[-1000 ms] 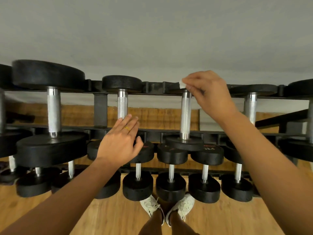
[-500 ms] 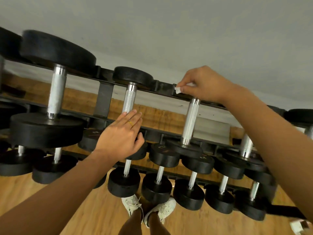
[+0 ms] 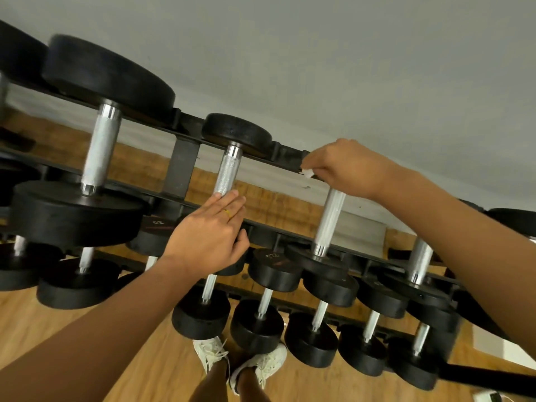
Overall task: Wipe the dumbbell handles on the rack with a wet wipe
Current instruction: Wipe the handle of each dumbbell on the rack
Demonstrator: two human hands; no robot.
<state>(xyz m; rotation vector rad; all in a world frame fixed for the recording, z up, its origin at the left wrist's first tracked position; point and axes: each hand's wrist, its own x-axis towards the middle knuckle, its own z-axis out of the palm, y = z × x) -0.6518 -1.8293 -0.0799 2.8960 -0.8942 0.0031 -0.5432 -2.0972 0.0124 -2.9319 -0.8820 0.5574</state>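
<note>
A black rack (image 3: 185, 166) holds black dumbbells with silver handles on several tiers. My right hand (image 3: 345, 166) grips the far end of one top-tier silver handle (image 3: 329, 221), with a small white wet wipe (image 3: 307, 173) pinched between the fingers and sticking out to the left. My left hand (image 3: 208, 236) lies with straight fingers over the near weight of the neighbouring dumbbell, fingertips at the bottom of its knurled handle (image 3: 227, 172). A large dumbbell (image 3: 101, 143) stands further left on the same tier.
Lower tiers carry several smaller dumbbells (image 3: 256, 323) in a row. A grey wall (image 3: 319, 68) rises behind the rack. My two white shoes (image 3: 211, 352) stand on the wooden floor (image 3: 29, 329) just in front of the rack. A white object (image 3: 490, 397) lies at the bottom right corner.
The view has swung and tilted, so the rack now slants down to the right. My right hand keeps the wipe at the far end of the same handle. My left hand stays in place.
</note>
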